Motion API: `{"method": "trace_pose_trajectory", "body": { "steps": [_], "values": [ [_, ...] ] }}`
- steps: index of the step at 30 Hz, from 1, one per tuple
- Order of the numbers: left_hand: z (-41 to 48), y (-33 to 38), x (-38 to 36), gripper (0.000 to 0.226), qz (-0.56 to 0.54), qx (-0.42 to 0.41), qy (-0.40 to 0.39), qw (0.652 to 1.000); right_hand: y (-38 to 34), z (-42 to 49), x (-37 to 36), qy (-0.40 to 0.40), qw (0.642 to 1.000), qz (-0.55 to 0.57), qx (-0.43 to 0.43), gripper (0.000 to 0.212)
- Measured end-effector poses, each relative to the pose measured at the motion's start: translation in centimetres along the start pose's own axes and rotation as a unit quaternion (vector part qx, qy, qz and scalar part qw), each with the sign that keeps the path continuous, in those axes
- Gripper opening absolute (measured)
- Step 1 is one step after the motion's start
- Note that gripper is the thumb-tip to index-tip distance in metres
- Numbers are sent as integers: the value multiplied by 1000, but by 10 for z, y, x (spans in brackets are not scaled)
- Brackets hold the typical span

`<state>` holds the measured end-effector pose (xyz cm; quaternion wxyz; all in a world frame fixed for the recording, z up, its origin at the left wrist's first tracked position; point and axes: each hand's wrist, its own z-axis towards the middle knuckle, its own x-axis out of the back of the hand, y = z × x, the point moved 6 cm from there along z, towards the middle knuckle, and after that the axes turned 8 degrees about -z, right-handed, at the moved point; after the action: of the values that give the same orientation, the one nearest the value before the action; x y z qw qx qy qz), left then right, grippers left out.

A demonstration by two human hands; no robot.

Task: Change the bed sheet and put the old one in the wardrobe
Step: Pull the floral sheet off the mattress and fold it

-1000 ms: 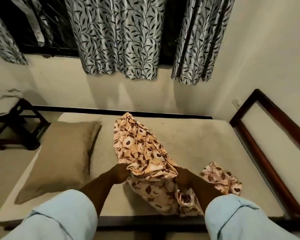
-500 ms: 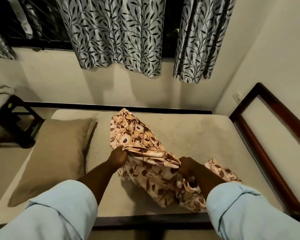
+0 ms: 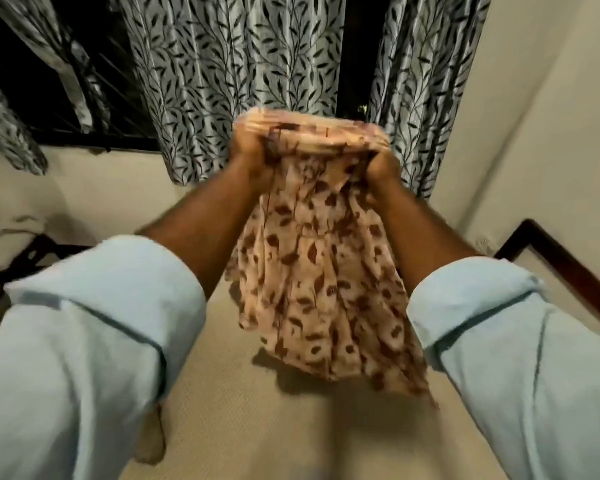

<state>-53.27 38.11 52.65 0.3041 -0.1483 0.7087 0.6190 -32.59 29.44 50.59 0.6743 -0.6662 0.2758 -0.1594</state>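
A peach bed sheet with brown leaf print (image 3: pixel 323 271) hangs bunched in the air above the bare beige mattress (image 3: pixel 243 410). My left hand (image 3: pixel 252 150) grips its top edge on the left and my right hand (image 3: pixel 378 164) grips it on the right, both raised in front of the curtains. The sheet's top edge is blurred by motion. Its lower end dangles just over the mattress. Both forearms in light blue rolled sleeves fill the lower part of the view.
Leaf-patterned grey curtains (image 3: pixel 243 64) hang over a dark window behind the bed. A dark wooden bed frame (image 3: pixel 561 261) runs along the right. A corner of the tan pillow (image 3: pixel 153 441) shows under my left sleeve. A dark stool (image 3: pixel 18 265) stands at the left.
Both hands lifted the floral sheet off the mattress and up to curtain height. The view tilted upward and closer.
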Motion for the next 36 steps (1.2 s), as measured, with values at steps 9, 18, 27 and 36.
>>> {"method": "trace_pose_trajectory", "body": {
  "steps": [9,18,27,36],
  "values": [
    [-39,78,-148,64,84,-91,-218,968,-103,-33,17,10,979,44,197,66],
    [-64,-94,37,48,93,90,-18,991,62,-75,90,124,982,-129,64,23],
    [-174,-220,198,41,125,262,83,953,266,-189,117,-47,926,-321,-192,32],
    [-291,-286,267,42,491,417,-149,751,368,-315,136,-326,771,-481,-260,31]
  ]
}}
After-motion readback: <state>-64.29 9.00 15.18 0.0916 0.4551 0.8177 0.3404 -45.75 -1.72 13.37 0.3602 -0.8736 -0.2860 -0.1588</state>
